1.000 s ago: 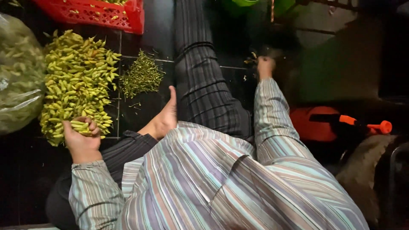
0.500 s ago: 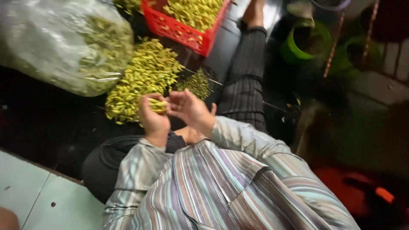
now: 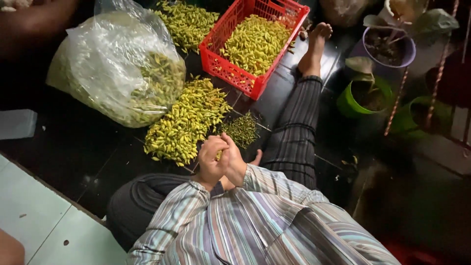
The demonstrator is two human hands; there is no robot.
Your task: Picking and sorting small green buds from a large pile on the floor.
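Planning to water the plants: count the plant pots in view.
3. A purple pot at upper right, a green pot just below it, and another green pot to its right. Others may sit hidden in the dark right edge.

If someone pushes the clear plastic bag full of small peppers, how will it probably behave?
The clear plastic bag will probably sag and deform, since its thin film is crumpled. It looks bulky, so likely heavy to lift. Its open top may spill peppers if tipped toward the loose pepper pile.
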